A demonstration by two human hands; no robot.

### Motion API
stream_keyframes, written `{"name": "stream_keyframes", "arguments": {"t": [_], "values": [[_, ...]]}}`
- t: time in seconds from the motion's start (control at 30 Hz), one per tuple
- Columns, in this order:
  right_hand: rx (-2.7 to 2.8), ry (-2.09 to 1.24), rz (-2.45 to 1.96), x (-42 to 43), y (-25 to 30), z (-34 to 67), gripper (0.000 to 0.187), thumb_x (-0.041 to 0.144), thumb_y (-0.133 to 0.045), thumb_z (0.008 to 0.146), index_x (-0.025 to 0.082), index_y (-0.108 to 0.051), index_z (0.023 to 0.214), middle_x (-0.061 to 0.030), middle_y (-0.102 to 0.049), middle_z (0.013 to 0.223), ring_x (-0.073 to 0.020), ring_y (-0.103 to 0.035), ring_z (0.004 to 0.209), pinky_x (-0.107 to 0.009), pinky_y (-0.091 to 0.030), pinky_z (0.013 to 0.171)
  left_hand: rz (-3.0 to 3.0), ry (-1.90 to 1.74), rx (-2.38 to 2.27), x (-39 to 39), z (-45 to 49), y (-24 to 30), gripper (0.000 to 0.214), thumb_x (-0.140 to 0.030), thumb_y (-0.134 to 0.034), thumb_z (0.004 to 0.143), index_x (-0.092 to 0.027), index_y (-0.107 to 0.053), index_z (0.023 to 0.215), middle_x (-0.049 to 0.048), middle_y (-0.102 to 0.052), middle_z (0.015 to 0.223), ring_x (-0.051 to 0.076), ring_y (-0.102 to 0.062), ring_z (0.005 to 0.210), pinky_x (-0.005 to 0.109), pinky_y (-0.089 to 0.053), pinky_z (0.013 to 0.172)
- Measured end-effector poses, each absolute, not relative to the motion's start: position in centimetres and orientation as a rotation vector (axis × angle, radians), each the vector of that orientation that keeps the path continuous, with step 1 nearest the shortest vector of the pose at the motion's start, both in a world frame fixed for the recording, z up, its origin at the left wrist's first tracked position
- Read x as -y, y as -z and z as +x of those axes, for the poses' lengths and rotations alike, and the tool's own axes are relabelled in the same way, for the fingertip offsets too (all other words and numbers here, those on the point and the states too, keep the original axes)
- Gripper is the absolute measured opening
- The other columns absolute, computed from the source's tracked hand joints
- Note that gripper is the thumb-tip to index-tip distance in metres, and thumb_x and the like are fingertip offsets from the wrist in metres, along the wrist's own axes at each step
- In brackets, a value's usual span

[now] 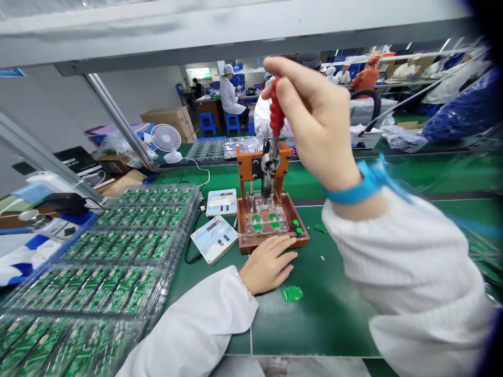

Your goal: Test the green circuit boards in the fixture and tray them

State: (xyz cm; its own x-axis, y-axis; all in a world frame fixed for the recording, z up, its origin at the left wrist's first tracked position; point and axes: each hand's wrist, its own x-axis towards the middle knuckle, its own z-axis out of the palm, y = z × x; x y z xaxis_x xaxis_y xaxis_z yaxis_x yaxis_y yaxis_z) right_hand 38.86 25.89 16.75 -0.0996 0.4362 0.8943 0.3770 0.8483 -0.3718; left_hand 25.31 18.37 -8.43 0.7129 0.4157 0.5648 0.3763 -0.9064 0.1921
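My right hand [314,115] is wrapped round the red handle [276,112] of a toggle clamp on a test fixture [245,242], with a blue band at its wrist. The handle stands upright. Two green circuit boards [257,222] lie side by side in the fixture's clear holder. At the fixture's front edge rests my left hand [268,266], fingers stretched out and holding nothing. A loose green circuit board [293,294] lies on the mat just right of that hand. Two green buttons [296,226] sit at the fixture's right corner.
Clear trays of circuit boards [113,246] fill the left side. Two white meter boxes [215,238] with red digits stand left of the fixture. Another small board [320,228] lies to its right. Behind are a white fan [166,139] and people at benches. A shelf beam [236,47] crosses overhead.
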Motion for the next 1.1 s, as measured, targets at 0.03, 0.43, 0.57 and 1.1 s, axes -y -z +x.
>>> {"name": "stream_keyframes", "arguments": {"t": [0.03, 0.43, 0.57, 1.1], "values": [[1.708, -0.007, -0.608, -24.3, -15.8, 38.9, 0.029, 0.019, -0.048, 0.106, 0.016, -0.063, 0.131, -0.0022, -0.071, 0.109, -0.0133, -0.07, 0.096, -0.026, -0.059, 0.09, 2.851, -0.961, -0.66, -18.4, 25.3, 8.4, 0.025, -0.026, -0.053, 0.097, -0.017, -0.065, 0.118, 0.0118, -0.058, 0.144, 0.026, -0.051, 0.137, 0.046, -0.045, 0.116], [1.703, -0.011, -0.653, -19.6, -7.5, 39.3, 0.032, 0.018, -0.051, 0.103, 0.03, -0.068, 0.126, 0.0013, -0.067, 0.128, -0.0235, -0.062, 0.126, -0.042, -0.05, 0.115, 2.845, -0.918, -0.667, -18.5, 25.5, 8.4, 0.021, -0.024, -0.055, 0.096, -0.018, -0.068, 0.111, 0.0114, -0.056, 0.146, 0.026, -0.05, 0.138, 0.046, -0.045, 0.115], [1.755, -0.019, -0.582, -20.4, -5.6, 39.8, 0.035, 0.013, -0.054, 0.1, 0.029, -0.069, 0.126, 0.0005, -0.068, 0.127, -0.0243, -0.061, 0.128, -0.045, -0.051, 0.114, 2.846, -0.933, -0.667, -18.5, 25.5, 8.2, 0.02, -0.024, -0.056, 0.096, -0.018, -0.069, 0.109, 0.0107, -0.058, 0.144, 0.026, -0.052, 0.135, 0.045, -0.046, 0.114], [1.598, -0.372, -0.5, -20.4, -4.6, 39.3, 0.049, 0.003, -0.054, 0.096, 0.037, -0.068, 0.128, 0.0059, -0.066, 0.131, -0.0231, -0.055, 0.134, -0.047, -0.043, 0.12, 2.641, -1.131, -0.542, -18.4, 24.6, 6.5, 0.021, -0.024, -0.056, 0.096, -0.018, -0.068, 0.113, 0.0128, -0.065, 0.135, 0.021, -0.063, 0.123, 0.035, -0.054, 0.104]]}}
